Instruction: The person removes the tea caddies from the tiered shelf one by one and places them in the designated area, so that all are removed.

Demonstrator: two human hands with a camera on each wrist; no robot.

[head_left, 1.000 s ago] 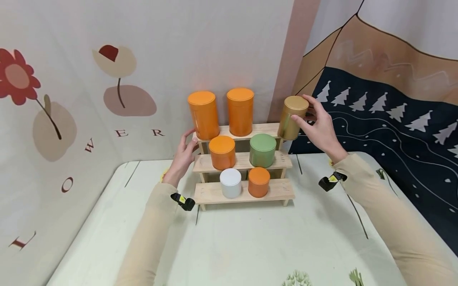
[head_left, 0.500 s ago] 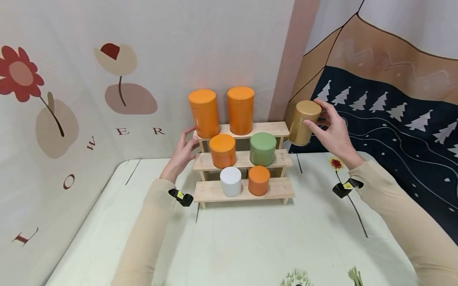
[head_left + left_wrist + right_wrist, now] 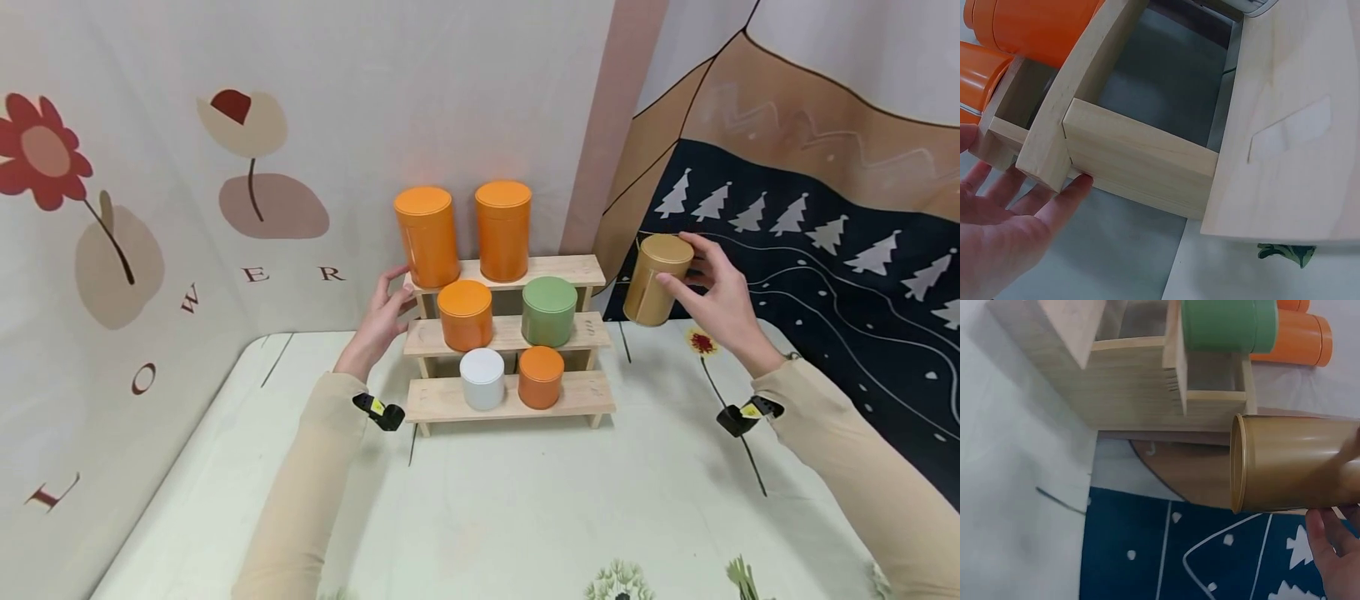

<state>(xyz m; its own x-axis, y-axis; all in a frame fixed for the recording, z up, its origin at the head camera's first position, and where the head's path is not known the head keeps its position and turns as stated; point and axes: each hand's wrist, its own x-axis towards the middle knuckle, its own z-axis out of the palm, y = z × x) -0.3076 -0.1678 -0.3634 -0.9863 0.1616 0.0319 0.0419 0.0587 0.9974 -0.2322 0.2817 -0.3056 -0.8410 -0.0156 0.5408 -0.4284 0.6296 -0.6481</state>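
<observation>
My right hand [image 3: 726, 307] grips a tall gold tin canister [image 3: 651, 290] with thumb and fingers around its upper part, off the right end of a three-step wooden display stand [image 3: 573, 271]. The tin hangs slightly tilted, its base clear of the stand in the right wrist view. My left hand [image 3: 377, 329] touches the stand's left side. In the left wrist view its extended fingers [image 3: 1063, 203] lie against the ends of the wooden steps. On the top step are two tall orange tins [image 3: 504, 237].
A shorter orange tin [image 3: 467, 321] and a green tin [image 3: 550, 317] share the middle step. The bottom step bears a small white tin [image 3: 483, 383] and a small orange tin [image 3: 541, 383]. Printed cloth covers the table [image 3: 480, 500] and the wall [image 3: 450, 92] close behind the stand.
My right hand has carried the gold tin from the right end of the top step to the right and lower. The left hand has stayed at the stand's left side.
</observation>
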